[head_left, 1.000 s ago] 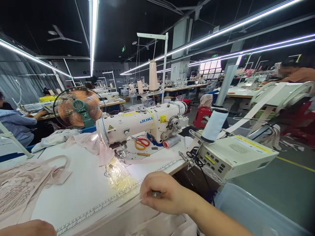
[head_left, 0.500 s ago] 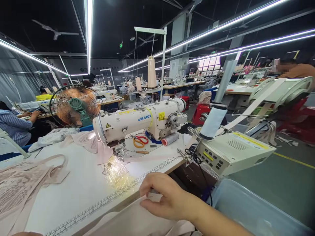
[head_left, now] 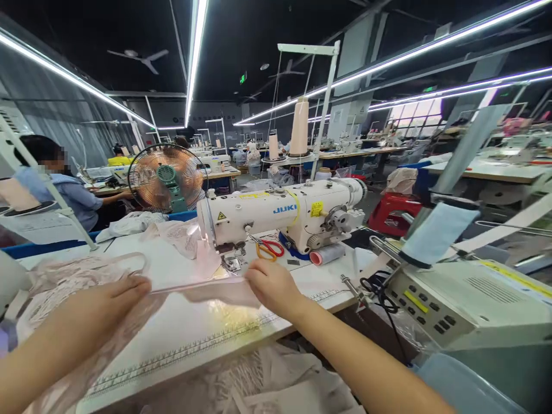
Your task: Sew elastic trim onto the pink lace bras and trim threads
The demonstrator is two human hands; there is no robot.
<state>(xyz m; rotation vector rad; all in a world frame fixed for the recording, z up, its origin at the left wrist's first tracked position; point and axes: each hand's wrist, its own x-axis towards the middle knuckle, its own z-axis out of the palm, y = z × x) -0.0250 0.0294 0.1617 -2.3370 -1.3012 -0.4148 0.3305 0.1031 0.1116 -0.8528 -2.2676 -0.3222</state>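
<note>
A pale pink piece of fabric (head_left: 224, 291) is stretched in a nearly straight edge between my hands, in front of the white sewing machine (head_left: 267, 215). My left hand (head_left: 103, 302) pinches one end, and sheer fabric hangs below it. My right hand (head_left: 273, 287) grips the other end just before the needle area, its fingers closed. Beyond the right hand lie scissors (head_left: 271, 250) with red and orange handles. Another pink piece (head_left: 208, 259) rests by the presser foot, partly under the machine head.
Heaped lace fabric (head_left: 64, 276) covers the table's left side. More fabric (head_left: 276, 374) lies below the front edge. A thread spool (head_left: 328, 254) sits beside the machine. At right are a control box (head_left: 457, 299) and a plastic bin (head_left: 457, 379). A fan (head_left: 166, 175) and a co-worker (head_left: 77, 190) are behind.
Both hands have risen over the table with the fabric, now pulled out between them. The left hand has come fully into view. The camera has turned left.
</note>
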